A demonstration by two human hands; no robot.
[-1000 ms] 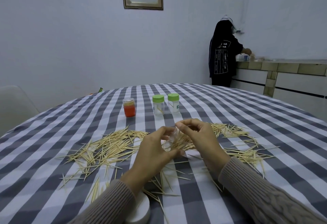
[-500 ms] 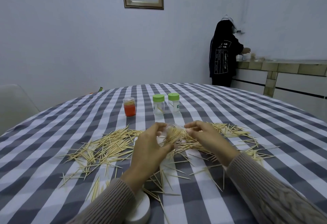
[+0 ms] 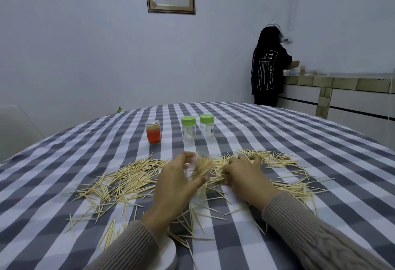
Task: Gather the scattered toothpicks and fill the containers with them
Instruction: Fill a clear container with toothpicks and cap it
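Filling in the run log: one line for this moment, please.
left hand: holds clear container partly filled | right hand: on toothpicks, grip unclear | table: three capped jars

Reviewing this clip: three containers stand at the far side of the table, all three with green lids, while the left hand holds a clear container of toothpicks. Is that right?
Not quite. The head view shows only two green-lidded containers; the third, an orange container, has a clear lid. The rest holds: the left hand holds a clear container with toothpicks in it.
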